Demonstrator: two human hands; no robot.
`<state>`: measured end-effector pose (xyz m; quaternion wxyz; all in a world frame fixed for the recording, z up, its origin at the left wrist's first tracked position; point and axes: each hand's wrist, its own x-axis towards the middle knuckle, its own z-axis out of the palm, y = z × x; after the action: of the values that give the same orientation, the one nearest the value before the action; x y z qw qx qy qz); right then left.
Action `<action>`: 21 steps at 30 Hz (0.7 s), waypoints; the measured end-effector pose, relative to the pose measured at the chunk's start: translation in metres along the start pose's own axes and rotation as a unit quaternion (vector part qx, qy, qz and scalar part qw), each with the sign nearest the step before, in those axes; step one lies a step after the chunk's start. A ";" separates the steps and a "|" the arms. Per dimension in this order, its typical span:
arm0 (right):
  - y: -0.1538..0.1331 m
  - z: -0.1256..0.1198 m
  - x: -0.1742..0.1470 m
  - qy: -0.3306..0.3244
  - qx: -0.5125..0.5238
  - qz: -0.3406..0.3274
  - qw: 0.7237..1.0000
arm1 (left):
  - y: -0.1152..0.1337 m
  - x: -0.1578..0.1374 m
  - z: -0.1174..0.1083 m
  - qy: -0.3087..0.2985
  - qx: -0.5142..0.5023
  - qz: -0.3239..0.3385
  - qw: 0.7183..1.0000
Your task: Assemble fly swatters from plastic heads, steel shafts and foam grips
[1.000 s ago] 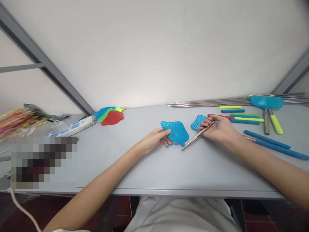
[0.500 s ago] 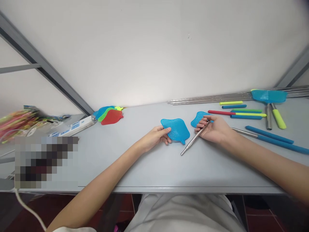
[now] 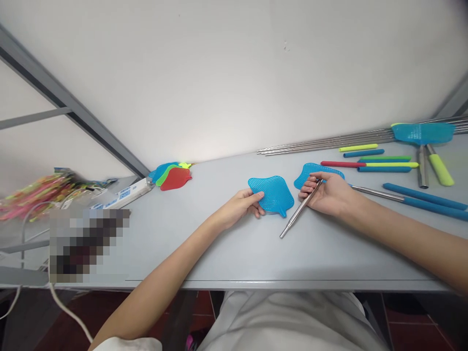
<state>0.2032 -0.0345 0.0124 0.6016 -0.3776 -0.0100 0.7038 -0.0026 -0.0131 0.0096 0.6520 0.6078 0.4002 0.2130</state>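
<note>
Between thumb and fingers, my left hand (image 3: 243, 207) grips a blue fly swatter head (image 3: 272, 195), its short socket pointing down and to the right. My right hand (image 3: 327, 195) is closed around a telescopic metal rod (image 3: 302, 209), whose thin tip slants down-left near that socket, apart from it. Behind my right hand lies a second blue swatter head (image 3: 305, 173) on the table, joined to a metal rod (image 3: 380, 193) with a blue sleeve (image 3: 435, 207); my wrist hides part of it.
Foam sleeves (image 3: 387, 165) in several colours lie at the right, beside a bundle of metal rods (image 3: 329, 141) along the wall and more blue heads (image 3: 422, 132). At the left are red and green swatter heads (image 3: 176, 179), a power strip (image 3: 126, 193) and bagged items (image 3: 40, 195).
The view has shifted slightly, so the right-hand things sit farther right. Both hands keep hold of the same things, with the rod tip still apart from the socket.
</note>
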 end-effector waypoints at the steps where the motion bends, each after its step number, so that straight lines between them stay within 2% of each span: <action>1: 0.000 0.000 0.000 0.001 0.000 -0.001 1.000 | 0.000 0.000 0.000 0.000 -0.002 0.001 1.000; 11: 0.000 -0.002 0.004 -0.013 0.027 -0.017 0.999 | 0.004 -0.003 0.002 -0.013 -0.071 0.014 0.997; 17: -0.013 -0.002 0.005 -0.009 0.054 -0.044 0.998 | 0.000 0.000 0.000 0.054 -0.169 -0.012 0.984; 21: -0.027 0.001 0.003 -0.001 0.116 -0.090 0.989 | -0.002 0.002 0.000 0.096 -0.235 -0.020 0.967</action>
<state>0.2253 -0.0241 0.0246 0.7021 -0.3024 0.0373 0.6436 -0.0020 -0.0116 0.0071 0.7390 0.4065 0.4115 0.3453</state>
